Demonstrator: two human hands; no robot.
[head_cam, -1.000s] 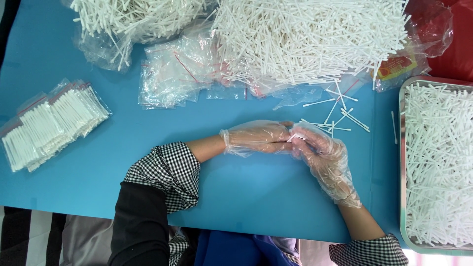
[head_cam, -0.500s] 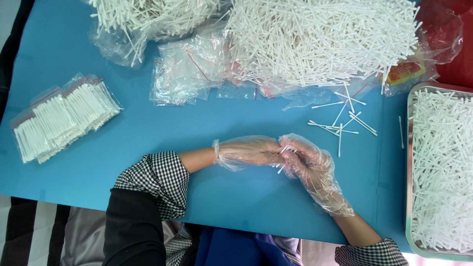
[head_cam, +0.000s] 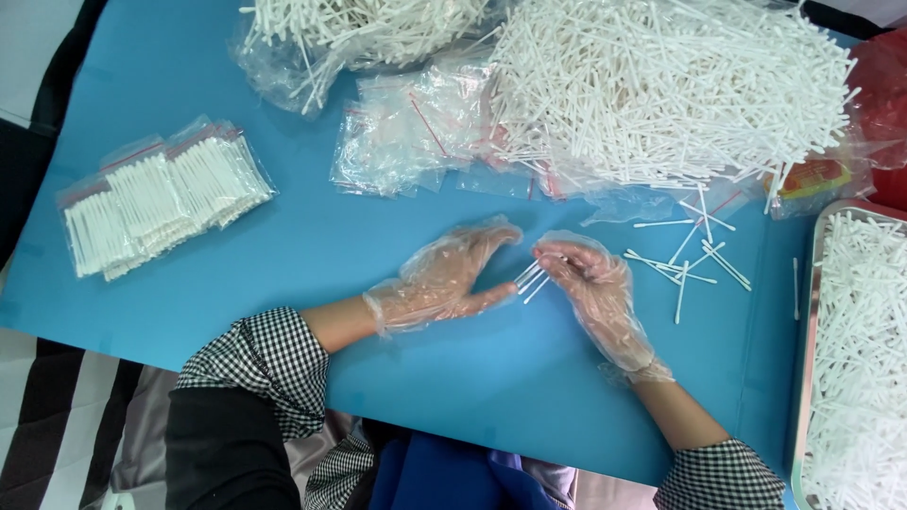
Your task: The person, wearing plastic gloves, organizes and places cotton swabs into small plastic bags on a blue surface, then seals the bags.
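Your right hand [head_cam: 593, 288], in a clear plastic glove, has its grip closed on a small bundle of white sticks [head_cam: 531, 278]: the fingertips pinch one end, and the other ends poke out to the left, fanned slightly, just above the blue surface [head_cam: 312, 255]. Your left hand [head_cam: 444, 276], gloved the same way, lies open and flat with the palm turned toward the sticks; its fingers are spread loosely and hold nothing, though the thumb tip sits just beside the free ends of the bundle. Whether it touches them cannot be told.

Just to the right of your right hand, a few loose sticks [head_cam: 694, 255] lie scattered and crossing one another on the surface. Beyond them, at the right edge, a tray [head_cam: 814, 312] is filled with more white sticks. Above your hands rises a big heap of sticks [head_cam: 661, 85] on clear plastic, and to its left a pile of empty clear bags [head_cam: 416, 132] with red seal strips. Further up left, another clear bag of sticks [head_cam: 312, 38] lies half open. Well to the left of your hands, filled packets [head_cam: 161, 198] of sticks lie overlapped in a row. Your sleeves are black-and-white checked cuffs [head_cam: 265, 364].
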